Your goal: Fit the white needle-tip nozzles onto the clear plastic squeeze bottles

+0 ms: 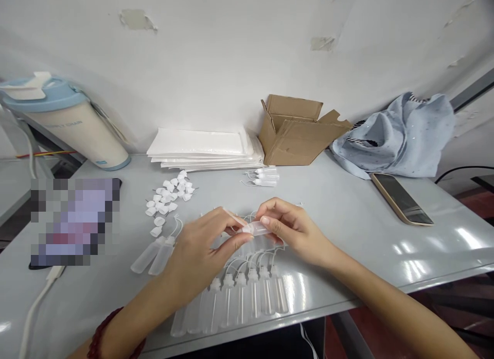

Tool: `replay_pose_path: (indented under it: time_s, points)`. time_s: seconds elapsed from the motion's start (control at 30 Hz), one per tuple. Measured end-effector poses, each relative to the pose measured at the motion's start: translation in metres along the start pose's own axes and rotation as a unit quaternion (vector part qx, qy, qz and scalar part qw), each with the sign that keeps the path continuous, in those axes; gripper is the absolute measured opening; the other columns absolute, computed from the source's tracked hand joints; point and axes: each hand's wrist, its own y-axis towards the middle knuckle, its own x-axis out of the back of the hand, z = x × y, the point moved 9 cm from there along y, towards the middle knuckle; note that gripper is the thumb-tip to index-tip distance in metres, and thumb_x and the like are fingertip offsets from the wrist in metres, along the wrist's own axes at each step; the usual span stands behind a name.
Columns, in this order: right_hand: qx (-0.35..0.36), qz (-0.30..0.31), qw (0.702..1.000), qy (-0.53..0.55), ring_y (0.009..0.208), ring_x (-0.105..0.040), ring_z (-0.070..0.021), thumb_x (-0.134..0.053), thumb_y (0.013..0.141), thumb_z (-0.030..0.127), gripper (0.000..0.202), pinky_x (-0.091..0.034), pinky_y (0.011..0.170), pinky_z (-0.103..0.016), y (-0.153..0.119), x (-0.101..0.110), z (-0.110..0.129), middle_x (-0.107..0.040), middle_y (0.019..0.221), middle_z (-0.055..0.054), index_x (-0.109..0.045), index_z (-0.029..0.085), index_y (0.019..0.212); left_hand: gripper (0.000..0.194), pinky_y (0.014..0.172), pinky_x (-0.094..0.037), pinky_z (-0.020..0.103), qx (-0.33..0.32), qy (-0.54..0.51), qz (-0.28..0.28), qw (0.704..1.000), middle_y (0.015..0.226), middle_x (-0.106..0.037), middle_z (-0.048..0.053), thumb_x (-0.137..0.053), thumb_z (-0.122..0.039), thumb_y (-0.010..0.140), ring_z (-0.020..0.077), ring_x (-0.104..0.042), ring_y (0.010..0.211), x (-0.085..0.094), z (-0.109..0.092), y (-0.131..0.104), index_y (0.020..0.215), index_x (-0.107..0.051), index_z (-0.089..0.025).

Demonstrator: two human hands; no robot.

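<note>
A small translucent squeeze bottle lies sideways between my hands, above the table. My right hand is closed around its body, with thumb and fingers on the sides. My left hand pinches the white cap end of the same bottle. Below my hands, a row of similar bottles with looped white straps lies along the table's front edge; more bottles behind it are partly hidden by my hands. Two bottles rest left of my left wrist. Loose white caps, several with thin dark needle tips, are heaped farther back.
Several capped bottles lie before a stack of white envelopes and an open cardboard box. A tumbler and a blurred-out phone are left. A phone and a blue cloth bag are right.
</note>
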Motion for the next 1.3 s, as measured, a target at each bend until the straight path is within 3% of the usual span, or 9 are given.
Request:
replay_pose_path:
  time_s: [0.1, 0.17, 0.3, 0.4, 0.5, 0.73, 0.83, 1.1, 1.3]
  points:
    - [-0.016, 0.011, 1.0, 0.025, 0.051, -0.041, -0.007, -0.053, 0.093, 0.037, 0.019, -0.031, 0.048, -0.022, 0.001, -0.001, -0.003, -0.048, 0.061, 0.005, -0.054, 0.018, 0.092, 0.005, 0.068, -0.052, 0.021, -0.08, 0.014, -0.017, 0.997, 0.083, -0.069, 0.001, -0.062, -0.017, 0.086, 0.0126, -0.066, 0.077, 0.001, -0.012, -0.002, 0.083, -0.065, -0.019]
    - [-0.031, 0.018, 0.998, 0.042, 0.048, -0.039, -0.0067, -0.052, 0.093, 0.039, 0.021, -0.028, 0.046, -0.021, 0.001, -0.002, -0.005, -0.047, 0.06, 0.006, -0.053, 0.018, 0.092, 0.005, 0.066, -0.052, 0.021, -0.081, 0.014, -0.022, 0.996, 0.085, -0.069, 0.001, -0.062, -0.018, 0.086, 0.0136, -0.067, 0.079, 0.001, -0.013, -0.002, 0.083, -0.065, -0.019]
    - [-0.024, 0.022, 0.999, 0.044, 0.048, -0.039, -0.0064, -0.052, 0.094, 0.039, 0.021, -0.029, 0.045, -0.021, 0.001, -0.005, -0.003, -0.047, 0.061, 0.005, -0.052, 0.019, 0.092, 0.013, 0.05, -0.046, 0.018, 0.041, -0.007, 0.023, 0.999, 0.081, -0.07, 0.0, -0.063, -0.033, 0.085, 0.0139, -0.065, 0.069, -0.005, 0.005, 0.001, 0.088, -0.068, -0.021]
    - [-0.002, 0.0, 1.0, 0.003, 0.05, -0.042, -0.0069, -0.052, 0.094, 0.037, 0.02, -0.031, 0.047, -0.021, 0.0, -0.003, 0.001, -0.047, 0.061, 0.005, -0.054, 0.018, 0.091, 0.026, 0.052, -0.045, 0.02, 0.083, -0.003, 0.074, 0.994, 0.063, -0.065, -0.002, -0.057, -0.037, 0.089, 0.0117, -0.06, 0.058, -0.012, 0.011, 0.001, 0.073, -0.066, -0.019]
    - [0.002, -0.013, 1.0, -0.02, 0.05, -0.042, -0.0071, -0.052, 0.094, 0.038, 0.02, -0.031, 0.046, -0.021, -0.001, -0.002, 0.001, -0.047, 0.061, 0.005, -0.054, 0.018, 0.09, 0.026, 0.051, -0.043, 0.021, 0.04, 0.038, 0.076, 0.996, 0.058, -0.061, -0.004, -0.059, -0.035, 0.089, 0.0102, -0.055, 0.052, -0.013, 0.007, 0.001, 0.07, -0.063, -0.017]
    - [-0.012, -0.011, 1.0, -0.018, 0.046, -0.04, -0.0065, -0.051, 0.094, 0.038, 0.02, -0.029, 0.043, -0.019, 0.002, 0.0, -0.002, -0.046, 0.055, 0.007, -0.053, 0.018, 0.092, 0.004, 0.052, -0.045, 0.018, -0.134, 0.086, -0.012, 0.987, 0.076, -0.067, -0.002, -0.059, -0.021, 0.089, 0.0092, -0.06, 0.061, -0.009, -0.011, -0.011, 0.088, -0.059, -0.018]
    - [-0.013, -0.009, 1.0, 0.006, 0.046, -0.042, -0.0061, -0.054, 0.092, 0.041, 0.023, -0.033, 0.042, -0.02, 0.001, -0.001, -0.002, -0.051, 0.061, 0.006, -0.052, 0.018, 0.093, 0.004, 0.056, -0.047, 0.019, -0.096, 0.08, -0.008, 0.992, 0.074, -0.066, -0.002, -0.061, -0.023, 0.088, 0.0104, -0.061, 0.063, -0.008, -0.009, -0.009, 0.087, -0.06, -0.019]
    - [-0.004, -0.017, 1.0, -0.018, 0.056, -0.057, -0.0111, -0.061, 0.087, 0.034, 0.022, -0.046, 0.057, -0.026, -0.001, 0.002, 0.005, -0.061, 0.065, 0.002, -0.059, 0.018, 0.102, 0.022, 0.056, -0.049, 0.022, 0.145, -0.053, 0.071, 0.985, 0.068, -0.068, -0.002, -0.06, -0.041, 0.085, 0.0154, -0.064, 0.065, -0.01, 0.021, -0.001, 0.078, -0.065, -0.021]
    - [0.028, -0.015, 0.998, -0.049, 0.055, -0.055, -0.0111, -0.059, 0.088, 0.036, 0.023, -0.043, 0.054, -0.026, -0.002, 0.002, 0.009, -0.056, 0.06, 0.003, -0.062, 0.017, 0.102, 0.032, 0.052, -0.045, 0.02, 0.157, -0.097, 0.135, 0.973, 0.064, -0.067, -0.001, -0.051, -0.042, 0.09, 0.0132, -0.061, 0.059, -0.018, 0.019, -0.005, 0.071, -0.066, -0.02]
